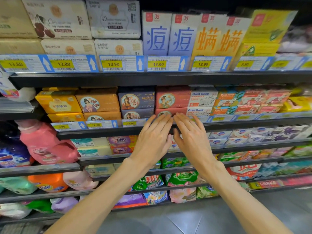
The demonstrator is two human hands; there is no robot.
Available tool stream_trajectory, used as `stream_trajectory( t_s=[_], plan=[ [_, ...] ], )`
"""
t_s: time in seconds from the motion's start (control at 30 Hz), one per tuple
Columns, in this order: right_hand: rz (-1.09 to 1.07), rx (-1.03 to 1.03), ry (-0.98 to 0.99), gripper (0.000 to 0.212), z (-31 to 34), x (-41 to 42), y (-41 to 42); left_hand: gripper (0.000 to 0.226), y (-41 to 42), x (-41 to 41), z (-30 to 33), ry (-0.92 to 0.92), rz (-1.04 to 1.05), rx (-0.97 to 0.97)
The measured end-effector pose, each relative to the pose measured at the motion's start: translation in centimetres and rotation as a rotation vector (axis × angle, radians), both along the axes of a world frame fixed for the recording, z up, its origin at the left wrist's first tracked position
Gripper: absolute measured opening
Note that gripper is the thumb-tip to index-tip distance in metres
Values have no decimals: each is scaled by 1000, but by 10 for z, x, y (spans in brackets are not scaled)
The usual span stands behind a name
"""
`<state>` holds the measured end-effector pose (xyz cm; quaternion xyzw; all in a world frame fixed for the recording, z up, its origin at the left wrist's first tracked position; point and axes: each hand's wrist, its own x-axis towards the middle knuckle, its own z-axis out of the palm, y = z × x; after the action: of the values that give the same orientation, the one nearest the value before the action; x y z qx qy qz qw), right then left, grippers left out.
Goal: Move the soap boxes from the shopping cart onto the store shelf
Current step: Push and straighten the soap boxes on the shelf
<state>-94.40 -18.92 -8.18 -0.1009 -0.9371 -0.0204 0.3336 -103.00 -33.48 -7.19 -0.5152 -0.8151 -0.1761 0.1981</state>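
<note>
A: Store aisle, dark metal shelving (104, 133) in tiers, grey tiled floor (194, 218) at the bottom. Price tags (113, 63) in clear strips along each shelf edge, yellow price fields, blue arrow blocks.

B: Soap boxes?

A: Second tier from the top of the view. Red soap boxes (172, 99) stacked two high, flat rectangular cartons, matte card, round portrait medallion on the front face. Navy boxes (136, 98) just left with the same medallion layout, orange ones (98, 101) left of those. White "Goat Soap" cartons (202, 98) touching the red stack on the right.

B: Hands?

A: Both up at that shelf edge. Left hand (152, 141) and right hand (192, 141) side by side, fingers straight, fingertips at the front of the lower red box. Nothing gripped, both flat and spread. Thumbs point inward, nearly meeting. Can't tell if the fingertips actually press the carton or just sit in front of it.

B: Cart?

A: Can't see one.

B: Rest of the shelving?

A: Top tier: soft film-wrapped white packs (114, 19), then upright glossy cartons, blue and orange characters. Left: pink plastic jug (45, 144), moulded handle. Lower tiers: crinkly pouches, green (182, 179) and purple, edges blurred.
</note>
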Motion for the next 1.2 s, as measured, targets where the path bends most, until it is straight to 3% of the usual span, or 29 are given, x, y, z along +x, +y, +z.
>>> stream_trajectory(
  t_s=[0.5, 0.63, 0.77, 1.03, 1.2],
  plan=[
    [50, -18, -51, 42, -1, -7, 7, 53, 5, -1, 3, 8, 80, 10],
    [142, -69, 83, 33, 20, -2, -8, 42, -14, -7, 10, -15, 22, 170],
    [272, -33, 183, 33, 46, -21, -30, 37, -46, -21, 28, 20, 90, 363],
    [220, 20, 231, 26, 45, -35, -34, 31, -62, -33, 28, 144, 32, 284],
    [220, -16, 230, 34, 50, -45, -40, 39, -66, -49, 37, 134, 168, 366]
  ],
)
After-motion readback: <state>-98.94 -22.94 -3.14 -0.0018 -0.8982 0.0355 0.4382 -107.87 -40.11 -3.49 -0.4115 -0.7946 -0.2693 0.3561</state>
